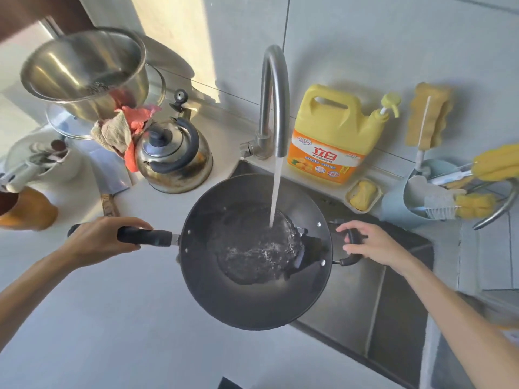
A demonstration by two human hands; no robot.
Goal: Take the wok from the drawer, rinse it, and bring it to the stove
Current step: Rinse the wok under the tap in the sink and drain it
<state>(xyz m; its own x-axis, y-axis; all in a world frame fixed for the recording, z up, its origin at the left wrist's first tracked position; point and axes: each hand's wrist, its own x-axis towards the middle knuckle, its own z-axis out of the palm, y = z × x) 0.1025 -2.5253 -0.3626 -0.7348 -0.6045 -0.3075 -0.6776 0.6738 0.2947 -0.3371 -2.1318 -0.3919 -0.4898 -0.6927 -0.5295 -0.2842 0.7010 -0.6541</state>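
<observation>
A dark wok [252, 299] hangs level over the steel sink [354, 310], partly above the counter edge. A stream of water [276, 192] runs from the curved faucet [273, 94] into the wok, and water pools and foams in its bottom. My left hand [98, 240] grips the long black handle [146, 237] on the wok's left. My right hand [370, 244] is curled around the small black loop handle [346, 261] on the wok's right side.
A steel kettle [174, 158] and rags stand behind the wok on the left, with a steel pot [84, 74] further back. A yellow detergent jug [334, 136], a soap dish [362, 195] and a blue holder with sponges [421, 197] line the sink's far edge.
</observation>
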